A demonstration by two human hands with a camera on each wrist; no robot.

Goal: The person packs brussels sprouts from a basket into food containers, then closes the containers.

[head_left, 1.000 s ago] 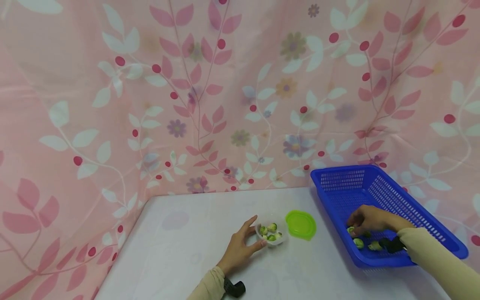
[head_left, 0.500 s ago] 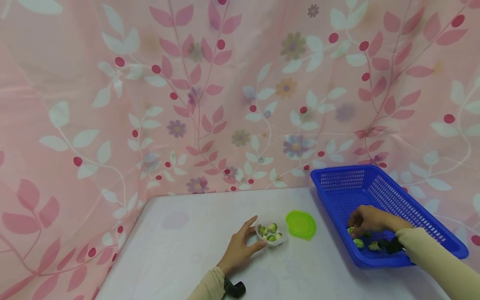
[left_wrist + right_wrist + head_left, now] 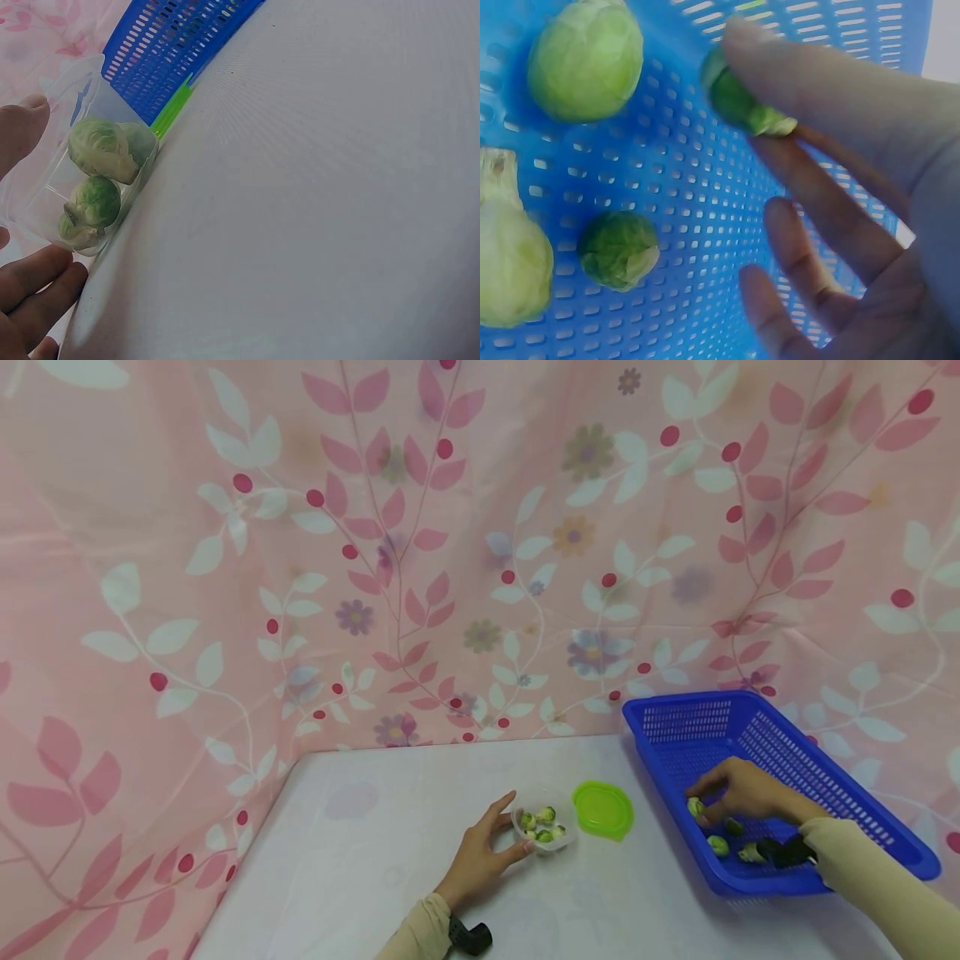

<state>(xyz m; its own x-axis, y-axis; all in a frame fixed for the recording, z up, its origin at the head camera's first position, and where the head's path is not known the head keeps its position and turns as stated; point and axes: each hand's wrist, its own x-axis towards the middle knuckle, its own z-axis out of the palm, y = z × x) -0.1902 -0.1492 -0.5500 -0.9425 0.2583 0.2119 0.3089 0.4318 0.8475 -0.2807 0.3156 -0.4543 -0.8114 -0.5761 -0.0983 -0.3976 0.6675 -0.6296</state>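
Observation:
A small clear plastic container (image 3: pixel 543 842) with several Brussels sprouts (image 3: pixel 96 202) in it stands on the table. My left hand (image 3: pixel 480 858) holds it from the left, thumb at the near side and fingers at the far side. Inside the blue basket (image 3: pixel 738 883), my right hand (image 3: pixel 750 793) pinches a Brussels sprout (image 3: pixel 739 97) between thumb and fingers, above the basket floor. The other fingers are spread away from it. Below lie more loose sprouts, a pale green one (image 3: pixel 586 64) and a small darker one (image 3: pixel 619 249) among them.
A bright green lid (image 3: pixel 603 810) lies flat on the white table (image 3: pixel 375 835), between the container and the basket. The basket's raised rim (image 3: pixel 667 797) stands between my hands. Behind the table hangs a pink flowered cloth (image 3: pixel 450 568).
My right hand has risen slightly and shifted a little left, with the sprout now visible in its fingers. My left hand and the container keep their place.

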